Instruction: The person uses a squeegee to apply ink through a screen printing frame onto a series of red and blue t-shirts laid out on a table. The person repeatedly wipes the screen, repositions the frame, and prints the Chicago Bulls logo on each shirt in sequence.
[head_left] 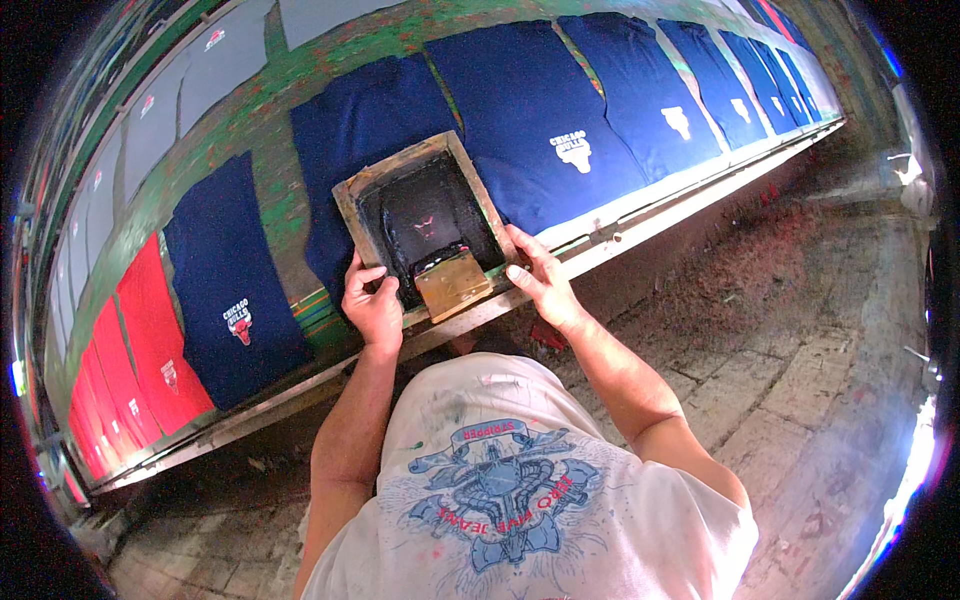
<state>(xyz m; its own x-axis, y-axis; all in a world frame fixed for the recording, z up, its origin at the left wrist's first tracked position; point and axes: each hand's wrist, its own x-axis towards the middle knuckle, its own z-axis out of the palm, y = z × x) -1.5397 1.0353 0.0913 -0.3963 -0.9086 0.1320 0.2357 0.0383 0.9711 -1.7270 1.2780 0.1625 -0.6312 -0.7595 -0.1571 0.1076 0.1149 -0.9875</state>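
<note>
A wooden screen printing frame (352,215) lies over a navy fabric panel (375,105) near the table's front edge. Its dark mesh shows a small horned figure in the middle. Inside the frame, at the end nearest me, rests a squeegee (453,286) with a wooden handle. My left hand (373,308) grips the frame's near left corner, thumb bent toward the inside. At the near right corner my right hand (545,282) holds the frame between thumb and fingers. Neither hand touches the squeegee. The part of the panel beneath the frame is hidden.
To the left lie a navy panel (222,235) with a coloured bull print and several red panels (150,310). A row of navy panels (530,90) with white prints runs right. Grey panels (225,70) lie along the far side. A pale rail (640,205) edges the table above a brick floor (800,400).
</note>
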